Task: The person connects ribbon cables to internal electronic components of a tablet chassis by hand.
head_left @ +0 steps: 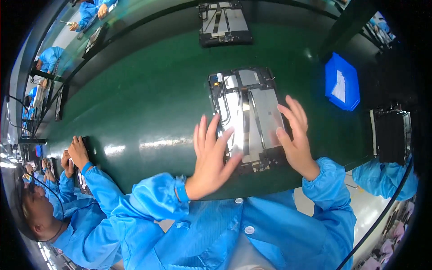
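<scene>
On the green bench in front of me lies an opened tablet [265, 117], its silver plates, dark flat cables and small circuit boards showing inside a black frame. Over its lower left edge is my left hand [210, 164], fingers spread and slightly blurred, with the thumb above the lower part of the tablet. Along the right edge, my right hand [297, 141] has its fingers apart, the thumb tip close to the tablet's side. Neither hand grips anything; whether the fingertips touch the tablet I cannot tell.
Another opened tablet [225, 24] lies at the far side of the bench [148, 99]. A blue bin [343, 83] with white paper stands to the right, near a dark panel-like device [391, 135]. A co-worker [81, 216] sits close on my left. A black cable [382, 216] crosses the lower right.
</scene>
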`<state>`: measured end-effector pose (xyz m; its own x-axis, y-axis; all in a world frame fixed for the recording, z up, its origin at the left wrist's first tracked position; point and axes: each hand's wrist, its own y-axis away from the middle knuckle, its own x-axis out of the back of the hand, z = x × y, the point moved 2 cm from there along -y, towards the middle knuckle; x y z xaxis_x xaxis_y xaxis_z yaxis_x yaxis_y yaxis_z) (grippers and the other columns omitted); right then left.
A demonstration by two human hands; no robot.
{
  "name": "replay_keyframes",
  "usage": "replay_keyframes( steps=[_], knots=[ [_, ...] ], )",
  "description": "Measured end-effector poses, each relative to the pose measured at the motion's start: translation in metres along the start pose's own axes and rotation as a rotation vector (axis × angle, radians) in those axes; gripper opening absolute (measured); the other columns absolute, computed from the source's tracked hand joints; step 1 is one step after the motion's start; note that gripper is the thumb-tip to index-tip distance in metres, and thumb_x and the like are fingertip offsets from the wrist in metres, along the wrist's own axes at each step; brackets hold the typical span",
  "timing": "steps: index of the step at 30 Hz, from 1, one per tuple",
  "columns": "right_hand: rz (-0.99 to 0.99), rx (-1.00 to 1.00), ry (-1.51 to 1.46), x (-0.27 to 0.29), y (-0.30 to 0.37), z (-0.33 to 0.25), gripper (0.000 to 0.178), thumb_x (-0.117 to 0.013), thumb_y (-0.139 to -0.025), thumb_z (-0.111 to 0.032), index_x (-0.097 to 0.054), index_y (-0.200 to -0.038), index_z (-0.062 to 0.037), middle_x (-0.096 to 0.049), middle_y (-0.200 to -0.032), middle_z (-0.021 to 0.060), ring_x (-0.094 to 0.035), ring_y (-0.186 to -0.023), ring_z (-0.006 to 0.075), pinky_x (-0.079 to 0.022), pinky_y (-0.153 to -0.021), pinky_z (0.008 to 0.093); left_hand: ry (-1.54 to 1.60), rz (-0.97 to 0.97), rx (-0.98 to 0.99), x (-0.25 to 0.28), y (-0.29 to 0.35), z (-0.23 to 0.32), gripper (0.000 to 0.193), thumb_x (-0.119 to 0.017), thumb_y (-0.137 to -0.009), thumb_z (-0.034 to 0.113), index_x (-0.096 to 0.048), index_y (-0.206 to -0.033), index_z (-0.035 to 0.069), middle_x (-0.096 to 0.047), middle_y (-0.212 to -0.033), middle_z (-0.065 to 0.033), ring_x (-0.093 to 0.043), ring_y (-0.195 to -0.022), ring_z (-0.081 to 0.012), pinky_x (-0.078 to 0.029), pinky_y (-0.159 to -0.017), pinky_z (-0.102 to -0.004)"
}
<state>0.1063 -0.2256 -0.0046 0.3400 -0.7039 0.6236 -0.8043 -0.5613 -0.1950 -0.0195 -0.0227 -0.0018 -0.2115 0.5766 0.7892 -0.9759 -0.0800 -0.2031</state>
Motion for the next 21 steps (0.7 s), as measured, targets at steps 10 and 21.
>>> replay_keyframes(
  steps=[10, 21],
  knots=[
    [-0.002, 0.278, 0.203, -0.002, -0.008, -0.036, 0.02, -0.067, -0.081, -0.014, -0.067, -0.1, -0.0134, -0.06, -0.121, 0.0081, -0.044, -0.127, 0.0312, -0.025, -0.107, 0.0466, -0.337, 0.53, -0.879, 0.001, -0.02, -0.015, 0.014, -0.068, -0.082, 0.026, -0.073, -0.094, 0.029, -0.064, -0.119, 0.0057, -0.045, -0.125, -0.0192, -0.021, -0.113, -0.0432],
    [-0.239, 0.347, 0.108, -0.018, -0.022, -0.044, 0.012, -0.068, -0.08, -0.017, -0.064, -0.09, -0.0132, -0.062, -0.094, 0.004, -0.055, -0.101, 0.0242, -0.032, -0.098, 0.0437, -0.314, 0.319, -1.168, 0.013, -0.017, -0.023, 0.017, -0.062, -0.086, 0.019, -0.074, -0.097, 0.025, -0.069, -0.108, 0.0082, -0.056, -0.108, -0.0122, -0.029, -0.107, -0.0354]
  ],
)
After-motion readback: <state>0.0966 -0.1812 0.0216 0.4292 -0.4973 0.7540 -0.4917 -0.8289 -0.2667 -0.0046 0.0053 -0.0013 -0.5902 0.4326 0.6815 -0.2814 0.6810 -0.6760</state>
